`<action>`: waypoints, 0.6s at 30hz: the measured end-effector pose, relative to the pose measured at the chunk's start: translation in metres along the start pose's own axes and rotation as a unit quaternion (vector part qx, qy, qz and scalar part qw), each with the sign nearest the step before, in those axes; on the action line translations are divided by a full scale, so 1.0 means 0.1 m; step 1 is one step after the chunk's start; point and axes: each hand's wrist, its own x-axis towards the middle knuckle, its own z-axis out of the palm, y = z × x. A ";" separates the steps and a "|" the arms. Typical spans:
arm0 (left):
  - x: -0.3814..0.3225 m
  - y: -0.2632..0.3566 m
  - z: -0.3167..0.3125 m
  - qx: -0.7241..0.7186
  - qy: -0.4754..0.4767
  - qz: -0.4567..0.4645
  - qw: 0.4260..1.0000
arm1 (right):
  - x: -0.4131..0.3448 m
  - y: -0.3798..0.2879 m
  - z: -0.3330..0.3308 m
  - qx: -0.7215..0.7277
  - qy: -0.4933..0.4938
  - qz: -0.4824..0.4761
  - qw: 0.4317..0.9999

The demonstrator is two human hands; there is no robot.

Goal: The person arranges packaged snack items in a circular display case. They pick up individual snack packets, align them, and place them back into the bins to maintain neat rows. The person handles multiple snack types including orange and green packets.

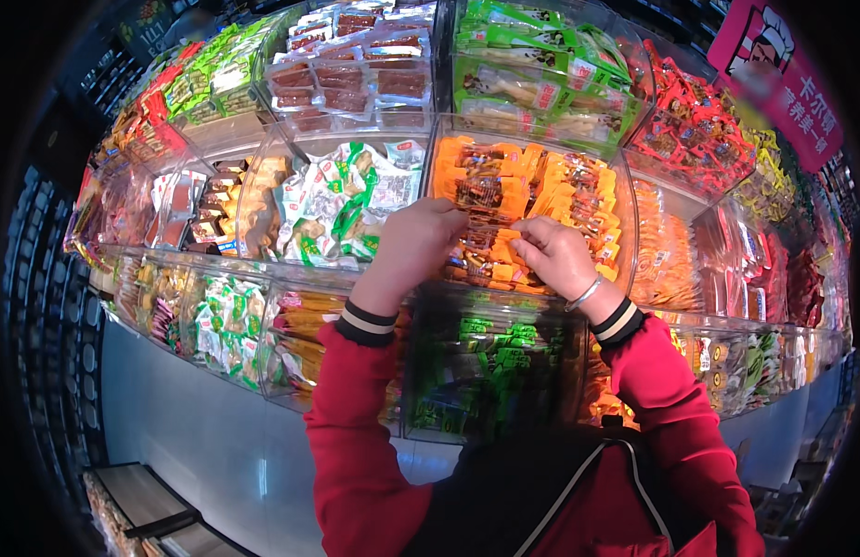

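Observation:
Both hands reach into a clear plastic bin that holds orange snack packets (573, 182), laid in overlapping rows. My left hand (430, 233), fingers curled, is at the bin's left side beside the packets; whether it grips one is hidden. My right hand (552, 252), with a bracelet at the wrist, has its thumb and fingertips at an orange packet (506, 254) near the bin's front; a firm hold cannot be made out. Left of this bin, another holds white and green packets (343, 198).
Clear dividers and a raised front rim (318, 273) surround the bins. Behind stand bins of brown vacuum packs (346, 80) and green packets (541, 83). Below the rim lies a lower row with green packets (503, 348). Orange twisted snacks (663, 250) fill the bin at right.

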 end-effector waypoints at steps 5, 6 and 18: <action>-0.07 0.11 -0.01 0.027 0.005 -0.006 1.000 | -0.04 0.00 0.12 -0.067 0.049 -0.047 0.995; -0.07 0.14 -0.02 0.038 0.005 -0.007 0.999 | -0.07 -0.01 0.11 -0.080 0.050 -0.067 0.993; -0.11 0.21 0.04 0.069 -0.006 -0.042 0.997 | 0.04 0.21 0.19 -0.077 0.024 -0.042 0.996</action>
